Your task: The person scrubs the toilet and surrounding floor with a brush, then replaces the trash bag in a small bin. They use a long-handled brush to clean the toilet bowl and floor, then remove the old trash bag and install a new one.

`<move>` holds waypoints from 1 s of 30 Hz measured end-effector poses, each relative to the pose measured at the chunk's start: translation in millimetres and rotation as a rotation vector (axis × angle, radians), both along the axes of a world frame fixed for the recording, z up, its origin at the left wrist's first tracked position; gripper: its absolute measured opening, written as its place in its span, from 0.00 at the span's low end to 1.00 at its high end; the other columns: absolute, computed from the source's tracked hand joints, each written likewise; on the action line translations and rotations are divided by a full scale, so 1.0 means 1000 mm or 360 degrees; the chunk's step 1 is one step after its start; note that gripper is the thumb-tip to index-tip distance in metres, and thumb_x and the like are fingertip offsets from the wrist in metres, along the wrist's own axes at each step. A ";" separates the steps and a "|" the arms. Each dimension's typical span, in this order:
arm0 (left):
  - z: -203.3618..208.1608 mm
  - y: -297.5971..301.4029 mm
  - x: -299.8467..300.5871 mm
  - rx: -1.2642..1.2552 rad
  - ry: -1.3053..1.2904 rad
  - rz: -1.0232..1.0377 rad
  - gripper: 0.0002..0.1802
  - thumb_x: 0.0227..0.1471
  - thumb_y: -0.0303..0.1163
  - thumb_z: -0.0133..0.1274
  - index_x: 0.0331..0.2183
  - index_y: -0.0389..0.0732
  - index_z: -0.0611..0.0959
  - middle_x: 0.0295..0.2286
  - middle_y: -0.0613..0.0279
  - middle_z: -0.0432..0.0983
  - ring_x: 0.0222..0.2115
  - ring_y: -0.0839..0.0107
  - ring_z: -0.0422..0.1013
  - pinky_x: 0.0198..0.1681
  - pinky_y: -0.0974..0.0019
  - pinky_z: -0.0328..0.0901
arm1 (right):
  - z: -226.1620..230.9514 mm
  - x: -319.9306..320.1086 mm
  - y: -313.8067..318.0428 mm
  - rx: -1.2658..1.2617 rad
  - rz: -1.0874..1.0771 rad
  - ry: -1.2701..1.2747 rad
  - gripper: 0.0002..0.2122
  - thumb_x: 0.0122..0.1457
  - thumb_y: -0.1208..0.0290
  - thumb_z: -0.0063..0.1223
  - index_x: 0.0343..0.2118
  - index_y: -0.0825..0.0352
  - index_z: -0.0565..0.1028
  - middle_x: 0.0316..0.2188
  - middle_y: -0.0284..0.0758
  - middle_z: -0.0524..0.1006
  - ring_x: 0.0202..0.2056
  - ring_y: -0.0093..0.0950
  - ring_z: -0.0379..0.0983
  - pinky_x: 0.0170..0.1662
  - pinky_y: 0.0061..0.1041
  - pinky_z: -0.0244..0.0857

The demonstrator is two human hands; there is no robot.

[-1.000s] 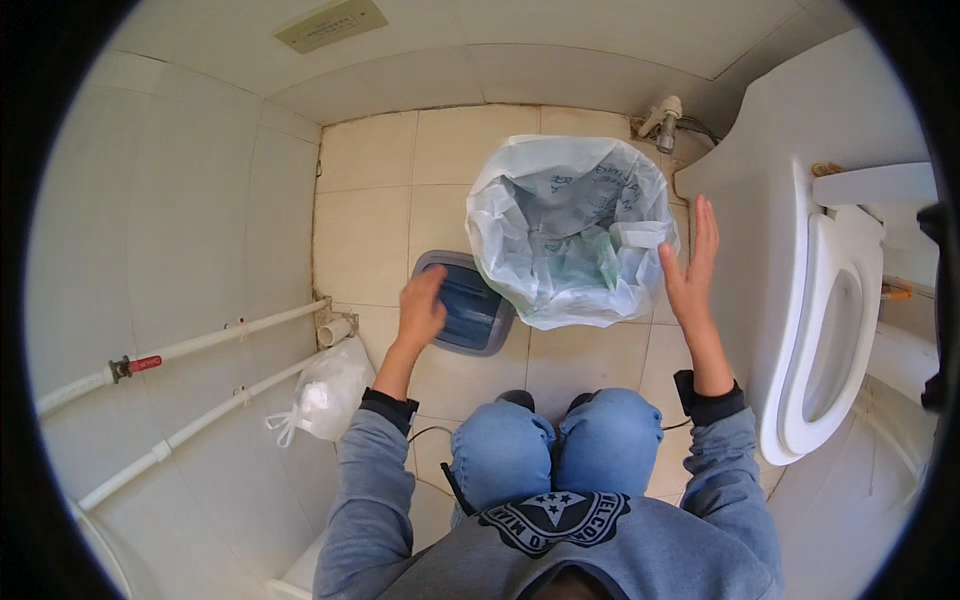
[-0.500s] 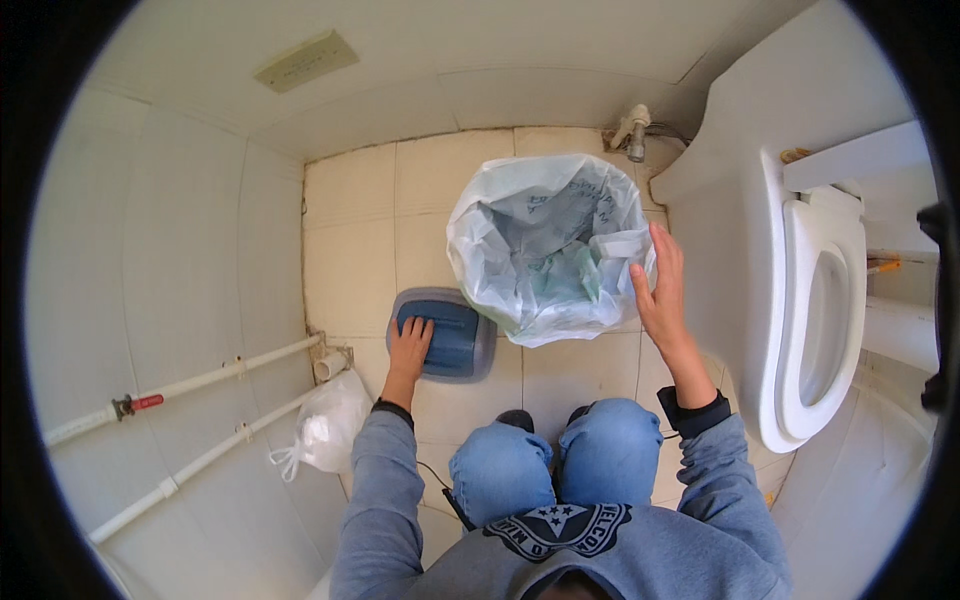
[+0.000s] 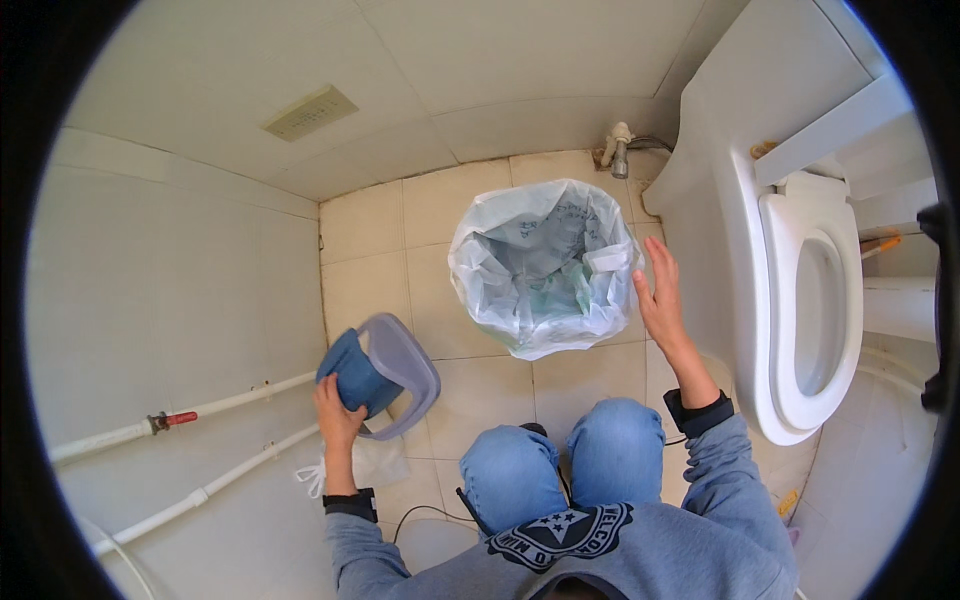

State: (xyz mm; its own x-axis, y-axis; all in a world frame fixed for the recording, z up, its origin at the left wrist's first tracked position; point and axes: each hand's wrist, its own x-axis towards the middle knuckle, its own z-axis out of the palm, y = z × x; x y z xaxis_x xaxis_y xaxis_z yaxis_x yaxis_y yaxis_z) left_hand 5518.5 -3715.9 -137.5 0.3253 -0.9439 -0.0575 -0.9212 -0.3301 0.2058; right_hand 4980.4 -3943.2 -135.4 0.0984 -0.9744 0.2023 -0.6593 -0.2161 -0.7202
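My left hand (image 3: 338,412) is closed on a swing-top bin lid, gripping its blue flap (image 3: 362,382). The lid's grey frame (image 3: 412,362) is tilted up, and a gap shows between flap and frame. In front of me on the tiles stands a round bin lined with a white plastic bag (image 3: 540,330); the bag folds over the rim and hides the bin's outside. Some crumpled plastic lies inside. My right hand (image 3: 660,300) is beside the bag's right edge, fingers apart and holding nothing; whether it touches the bag I cannot tell.
A white toilet (image 3: 775,300) stands at the right. A valve (image 3: 620,150) sticks out by the far wall. White pipes (image 3: 230,400) with a red-handled valve (image 3: 180,418) run along the left wall. A tied white bag (image 3: 378,462) is partly hidden behind the lid.
My left hand has lifted the lid off the floor and brought it left and nearer, tipping it so the flap swings. The right hand stays by the bag, now slightly apart from its edge.
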 end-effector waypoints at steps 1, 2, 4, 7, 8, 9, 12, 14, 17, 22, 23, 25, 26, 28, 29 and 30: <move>0.022 -0.010 -0.002 -0.0077 0.0028 0.0052 0.47 0.24 0.26 0.66 0.52 0.40 0.68 0.50 0.48 0.63 0.51 0.47 0.60 0.56 0.53 0.57 | 0.006 0.004 -0.002 -0.0005 0.0010 -0.0011 0.22 0.62 0.65 0.47 0.57 0.68 0.63 0.58 0.45 0.61 0.59 0.42 0.55 0.61 0.36 0.48; 0.044 -0.022 -0.007 -0.0159 -0.0036 0.0023 0.47 0.25 0.26 0.66 0.53 0.40 0.68 0.50 0.48 0.63 0.51 0.48 0.59 0.56 0.53 0.57 | 0.014 0.008 -0.005 -0.0001 0.0064 -0.0034 0.22 0.62 0.65 0.47 0.57 0.68 0.63 0.58 0.45 0.61 0.59 0.42 0.55 0.61 0.36 0.49; 0.084 -0.050 -0.027 -0.0298 -0.0144 -0.0021 0.47 0.25 0.25 0.65 0.53 0.41 0.67 0.50 0.48 0.63 0.52 0.48 0.59 0.56 0.54 0.58 | 0.033 0.020 -0.009 0.0006 0.0172 -0.0077 0.21 0.62 0.65 0.47 0.57 0.67 0.64 0.58 0.45 0.61 0.59 0.42 0.56 0.61 0.36 0.50; 0.128 -0.100 -0.070 -0.0444 -0.0127 -0.0203 0.46 0.25 0.25 0.65 0.53 0.41 0.68 0.49 0.48 0.63 0.51 0.49 0.60 0.55 0.54 0.59 | 0.061 0.044 -0.011 0.0047 0.0502 -0.0261 0.21 0.63 0.65 0.46 0.57 0.66 0.64 0.58 0.45 0.62 0.57 0.40 0.59 0.59 0.34 0.53; 0.136 -0.118 -0.087 -0.0463 -0.0094 -0.0265 0.46 0.24 0.24 0.65 0.53 0.41 0.69 0.49 0.49 0.63 0.51 0.49 0.60 0.55 0.54 0.59 | 0.068 0.051 -0.010 0.0141 0.0544 -0.0414 0.21 0.63 0.65 0.45 0.58 0.66 0.64 0.57 0.44 0.62 0.56 0.39 0.60 0.58 0.34 0.54; 0.142 -0.136 -0.104 -0.0518 -0.0027 -0.0368 0.46 0.24 0.24 0.65 0.52 0.42 0.70 0.49 0.50 0.64 0.51 0.49 0.61 0.54 0.54 0.59 | 0.073 0.057 -0.008 0.0238 0.0574 -0.0580 0.21 0.63 0.65 0.45 0.58 0.66 0.63 0.57 0.44 0.62 0.56 0.38 0.60 0.57 0.33 0.55; 0.148 -0.181 -0.159 -0.0581 0.0051 -0.0672 0.45 0.22 0.24 0.66 0.50 0.42 0.71 0.47 0.53 0.65 0.49 0.50 0.62 0.53 0.54 0.60 | 0.076 0.059 -0.007 0.0337 0.0557 -0.0761 0.21 0.65 0.65 0.42 0.59 0.66 0.62 0.56 0.41 0.63 0.54 0.33 0.62 0.55 0.29 0.57; 0.144 -0.204 -0.194 -0.0580 0.0139 -0.0843 0.43 0.23 0.24 0.65 0.49 0.42 0.72 0.47 0.55 0.66 0.49 0.52 0.62 0.52 0.54 0.61 | 0.067 0.049 -0.006 0.0268 0.0493 -0.0750 0.21 0.66 0.64 0.39 0.60 0.67 0.61 0.55 0.39 0.64 0.52 0.31 0.64 0.55 0.29 0.58; 0.133 -0.224 -0.236 -0.0523 0.0076 -0.0983 0.44 0.24 0.25 0.65 0.50 0.43 0.71 0.47 0.56 0.66 0.50 0.54 0.62 0.52 0.52 0.61 | 0.042 0.027 -0.010 0.0273 0.0240 -0.0711 0.19 0.65 0.69 0.39 0.57 0.69 0.64 0.53 0.41 0.66 0.50 0.31 0.66 0.53 0.27 0.61; 0.110 -0.244 -0.267 -0.0427 0.0023 -0.1117 0.45 0.25 0.25 0.66 0.52 0.43 0.70 0.48 0.55 0.66 0.50 0.53 0.62 0.53 0.51 0.61 | -0.003 0.003 -0.018 0.0569 -0.0079 -0.0759 0.20 0.61 0.76 0.45 0.57 0.67 0.66 0.46 0.35 0.73 0.38 0.22 0.70 0.42 0.20 0.66; 0.106 -0.248 -0.269 -0.0408 0.0008 -0.1104 0.45 0.25 0.26 0.67 0.52 0.43 0.70 0.48 0.55 0.66 0.50 0.53 0.62 0.52 0.51 0.61 | -0.010 0.001 -0.023 0.0523 -0.0058 -0.0789 0.20 0.59 0.77 0.47 0.56 0.68 0.66 0.45 0.36 0.74 0.37 0.23 0.71 0.41 0.21 0.67; 0.099 -0.253 -0.272 -0.0457 -0.0013 -0.1092 0.45 0.25 0.27 0.67 0.52 0.43 0.70 0.48 0.55 0.66 0.51 0.53 0.61 0.53 0.51 0.60 | -0.025 0.002 -0.033 0.0600 -0.0127 -0.0823 0.21 0.56 0.78 0.50 0.54 0.68 0.68 0.43 0.40 0.76 0.35 0.26 0.73 0.39 0.23 0.69; 0.097 -0.254 -0.273 -0.0413 -0.0032 -0.1072 0.46 0.25 0.27 0.67 0.52 0.43 0.70 0.48 0.55 0.66 0.51 0.53 0.61 0.53 0.51 0.60 | -0.032 0.003 -0.039 0.0532 -0.0140 -0.0818 0.21 0.55 0.79 0.51 0.54 0.68 0.69 0.42 0.40 0.76 0.34 0.25 0.73 0.38 0.23 0.69; 0.090 -0.254 -0.272 -0.0450 0.0004 -0.1079 0.45 0.27 0.28 0.67 0.53 0.43 0.70 0.49 0.55 0.65 0.52 0.54 0.61 0.53 0.52 0.60 | -0.045 0.007 -0.047 0.0445 -0.0157 -0.0796 0.20 0.54 0.80 0.51 0.53 0.68 0.70 0.40 0.39 0.78 0.33 0.25 0.73 0.37 0.23 0.69; 0.086 -0.254 -0.269 -0.0457 0.0048 -0.1082 0.45 0.28 0.30 0.67 0.53 0.43 0.70 0.49 0.55 0.65 0.52 0.54 0.60 0.53 0.52 0.59 | -0.049 0.006 -0.051 0.0412 -0.0148 -0.0781 0.20 0.54 0.80 0.51 0.52 0.68 0.70 0.41 0.39 0.78 0.33 0.24 0.73 0.37 0.23 0.69; 0.080 -0.254 -0.265 -0.0494 0.0085 -0.1089 0.44 0.30 0.31 0.67 0.54 0.43 0.69 0.49 0.54 0.65 0.52 0.54 0.60 0.54 0.52 0.59 | -0.053 0.006 -0.054 0.0419 -0.0132 -0.0758 0.20 0.54 0.80 0.51 0.52 0.68 0.71 0.41 0.39 0.78 0.33 0.24 0.73 0.36 0.22 0.69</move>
